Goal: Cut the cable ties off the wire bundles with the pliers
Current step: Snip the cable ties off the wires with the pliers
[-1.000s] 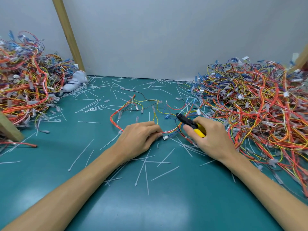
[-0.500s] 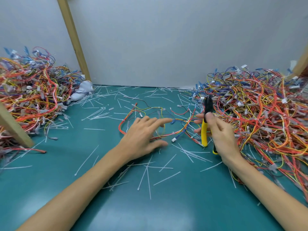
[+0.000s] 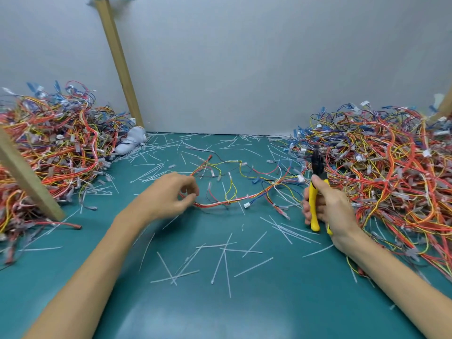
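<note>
While my left hand (image 3: 171,195) curls its fingers and pinches the left end of the bundle (image 3: 234,202), which lies flat at the middle of the table (image 3: 220,311) toward its far edge, my right hand (image 3: 329,210) grips the pliers (image 3: 312,192) upright by their yellow handles, nose up, just beside the bundle's right end. Cut ties (image 3: 225,250) litter the table; the left pile (image 3: 56,148) and right pile (image 3: 391,172) crowd its side edges.
</note>
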